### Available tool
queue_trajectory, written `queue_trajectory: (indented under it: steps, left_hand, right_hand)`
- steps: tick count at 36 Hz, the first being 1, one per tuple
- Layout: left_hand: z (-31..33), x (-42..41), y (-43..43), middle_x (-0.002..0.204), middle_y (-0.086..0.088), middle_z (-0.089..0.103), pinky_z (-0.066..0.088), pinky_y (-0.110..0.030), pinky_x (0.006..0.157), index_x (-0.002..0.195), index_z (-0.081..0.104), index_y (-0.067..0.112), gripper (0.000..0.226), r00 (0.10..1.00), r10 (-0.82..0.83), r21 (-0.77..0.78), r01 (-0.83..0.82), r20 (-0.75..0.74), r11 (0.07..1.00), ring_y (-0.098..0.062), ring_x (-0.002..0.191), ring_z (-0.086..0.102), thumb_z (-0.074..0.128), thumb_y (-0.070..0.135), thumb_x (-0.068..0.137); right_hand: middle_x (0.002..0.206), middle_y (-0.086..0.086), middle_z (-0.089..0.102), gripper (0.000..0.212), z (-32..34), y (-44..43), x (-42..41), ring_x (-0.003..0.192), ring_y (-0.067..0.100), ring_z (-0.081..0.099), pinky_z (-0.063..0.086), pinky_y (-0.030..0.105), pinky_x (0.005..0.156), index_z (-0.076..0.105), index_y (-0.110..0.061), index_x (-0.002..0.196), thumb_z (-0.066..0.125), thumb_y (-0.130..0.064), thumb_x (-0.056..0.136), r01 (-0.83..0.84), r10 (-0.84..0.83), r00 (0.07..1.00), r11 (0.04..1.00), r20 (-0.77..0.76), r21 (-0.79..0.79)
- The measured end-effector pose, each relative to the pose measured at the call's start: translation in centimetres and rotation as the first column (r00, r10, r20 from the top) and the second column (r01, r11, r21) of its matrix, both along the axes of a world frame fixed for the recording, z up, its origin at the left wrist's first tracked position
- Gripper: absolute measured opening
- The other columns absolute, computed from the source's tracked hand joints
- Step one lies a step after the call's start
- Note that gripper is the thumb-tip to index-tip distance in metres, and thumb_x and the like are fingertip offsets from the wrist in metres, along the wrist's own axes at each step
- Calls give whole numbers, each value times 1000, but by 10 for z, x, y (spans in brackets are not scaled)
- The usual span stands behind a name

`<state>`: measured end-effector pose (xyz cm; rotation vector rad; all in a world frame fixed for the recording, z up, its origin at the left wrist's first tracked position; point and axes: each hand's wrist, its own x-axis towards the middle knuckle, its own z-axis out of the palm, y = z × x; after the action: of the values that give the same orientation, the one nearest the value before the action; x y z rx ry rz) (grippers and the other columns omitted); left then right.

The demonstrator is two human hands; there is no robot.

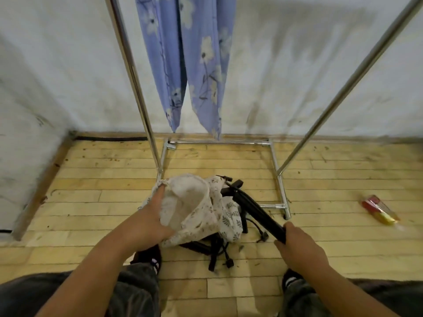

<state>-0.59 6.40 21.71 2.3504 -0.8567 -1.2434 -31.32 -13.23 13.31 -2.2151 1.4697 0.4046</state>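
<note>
The left hand (148, 225), centre frame, grips a white leaf-print garment (199, 209) with fingers curled into the fabric. The right hand (299, 245), lower right, is clenched around the end of a black hanger (256, 209), which angles up behind the garment. More black hangers (215, 250) lie on the wooden floor (91, 202) directly beneath. The chrome clothes rack (277, 179) stands just beyond, its base bars beside the garment. Blue floral cloth (199, 65) hangs at upper centre. A red-and-yellow packet (380, 212) lies well apart at right.
</note>
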Motion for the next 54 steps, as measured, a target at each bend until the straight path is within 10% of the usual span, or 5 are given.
queue_trajectory:
  steps: [12, 31, 38, 48, 54]
  left_hand:
    - [31, -16, 30, 150, 5, 46, 57, -33, 75, 160, 2, 53, 113, 996, 83, -95, -80, 24, 992, -12, 103, 65, 77, 15, 83]
    - [47, -28, 36, 140, 10, 47, 52, -41, 103, 161, -7, 45, 119, 993, 109, -164, -115, -44, 980, -19, 122, 58, 83, 30, 84]
    - [46, -21, 29, 140, 11, 47, 51, -22, 73, 162, -5, 44, 116, 992, 111, -217, -122, -63, 969, -13, 108, 62, 79, 15, 87]
    - [38, -25, 30, 122, 45, 35, 48, -29, 104, 162, -3, 44, 114, 989, 129, -329, -146, -73, 933, -4, 123, 53, 80, 23, 86]
    - [29, -23, 32, 147, 17, 43, 48, -5, 73, 161, -3, 43, 112, 995, 89, -326, -96, -38, 940, -7, 123, 58, 76, 7, 90]
  right_hand:
    - [91, -5, 59, 28, 48, 13, -47, 75, 11, 59, 42, 27, 55, 50, -20, 120, 62, -36, 100, 201, -203, 961, 979, 186, 32]
    - [89, -8, 64, 25, 119, 52, -54, 76, 10, 62, 51, 29, 65, 56, -37, 100, 73, -20, 92, -86, 54, 908, 994, 417, 60]
    - [82, -9, 65, 38, 117, 54, -52, 69, 5, 62, 43, 22, 60, 57, -44, 97, 76, -13, 86, -87, 44, 847, 995, 529, 57]
    - [86, -8, 68, 44, 100, 49, -52, 68, 15, 65, 56, 32, 61, 64, -37, 109, 79, -8, 81, -113, 55, 863, 990, 502, 87]
    - [83, -19, 65, 36, 86, 46, -46, 74, 5, 63, 53, 33, 61, 63, -42, 96, 79, -15, 77, -204, 153, 886, 977, 439, 70]
